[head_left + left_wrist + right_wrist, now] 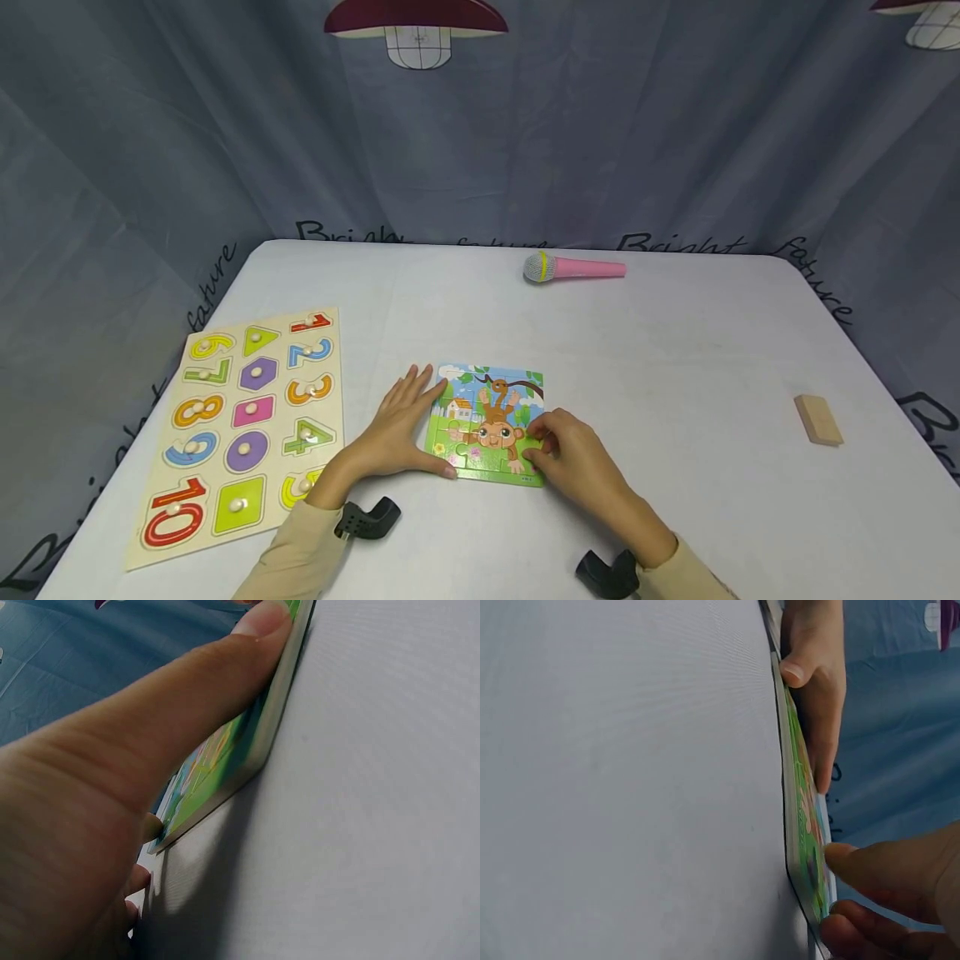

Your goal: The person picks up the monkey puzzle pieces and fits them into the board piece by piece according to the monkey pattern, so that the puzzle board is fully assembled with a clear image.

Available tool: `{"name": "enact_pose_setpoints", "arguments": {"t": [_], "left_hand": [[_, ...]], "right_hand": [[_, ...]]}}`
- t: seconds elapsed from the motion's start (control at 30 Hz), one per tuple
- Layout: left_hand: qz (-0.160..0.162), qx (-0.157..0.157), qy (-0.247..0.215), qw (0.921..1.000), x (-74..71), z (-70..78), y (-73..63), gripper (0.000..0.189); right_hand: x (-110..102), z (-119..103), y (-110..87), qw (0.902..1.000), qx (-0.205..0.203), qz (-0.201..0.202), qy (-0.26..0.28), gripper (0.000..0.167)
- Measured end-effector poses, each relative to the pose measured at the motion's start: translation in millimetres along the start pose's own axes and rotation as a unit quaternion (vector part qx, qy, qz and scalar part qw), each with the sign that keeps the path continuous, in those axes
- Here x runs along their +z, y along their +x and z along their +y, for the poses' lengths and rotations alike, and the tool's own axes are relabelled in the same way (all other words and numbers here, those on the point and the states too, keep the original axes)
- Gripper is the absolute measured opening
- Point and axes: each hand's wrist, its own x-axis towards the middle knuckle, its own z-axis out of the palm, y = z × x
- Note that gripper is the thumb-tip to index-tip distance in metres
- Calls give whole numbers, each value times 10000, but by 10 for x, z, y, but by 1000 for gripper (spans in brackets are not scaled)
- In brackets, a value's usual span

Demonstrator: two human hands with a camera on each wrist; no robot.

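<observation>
A small square jigsaw puzzle (487,425) with a monkey picture lies flat on the table, its pieces fitted in its board. My left hand (401,429) rests at its left side, fingers spread and straight. In the left wrist view, the left thumb (259,622) touches the puzzle's near edge. My right hand (573,458) is at the puzzle's right edge with thumb and fingers curled, pinching a puzzle piece there; the fingers partly hide this piece. In the right wrist view, the right thumb (847,859) meets the puzzle's top face, with the other fingers at its side edge.
A large wooden number-and-shape peg board (281,483) lies at left, partly under the left forearm. A pink toy microphone (588,267) lies at the table's back edge. One plain wooden block (818,419) sits far right. Grey curtains surround the white table (690,358).
</observation>
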Motion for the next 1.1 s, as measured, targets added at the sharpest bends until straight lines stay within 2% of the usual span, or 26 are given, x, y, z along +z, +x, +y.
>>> {"name": "enact_pose_setpoints", "arguments": {"t": [0.1, 0.23, 0.3, 0.4, 0.57, 0.7, 1.1], "left_hand": [[5, -9, -19, 10000, -1, 3, -5, 118], [9, -16, -19, 10000, 1, 7, -8, 119], [2, -28, -21, 10000, 5, 8, -9, 119], [-2, -22, -16, 10000, 4, 13, -13, 119], [-19, -30, 20, 10000, 2, 12, -13, 119], [1, -5, 22, 10000, 5, 8, -14, 119], [1, -4, -6, 10000, 9, 12, -12, 119]], "right_hand": [[-19, 1, -42, 9982, -322, 80, -493, 20], [-44, 29, -120, 9885, -1020, 49, -1112, 28], [-50, 48, -171, 9820, -1336, -40, -1333, 32], [-53, 61, -262, 9766, -1551, -304, -1459, 39], [-45, 58, -407, 9764, -1429, -845, -1383, 49], [-41, 60, -457, 9755, -1338, -1079, -1371, 58], [-30, 71, -498, 9733, -1336, -1139, -1482, 62]]}}
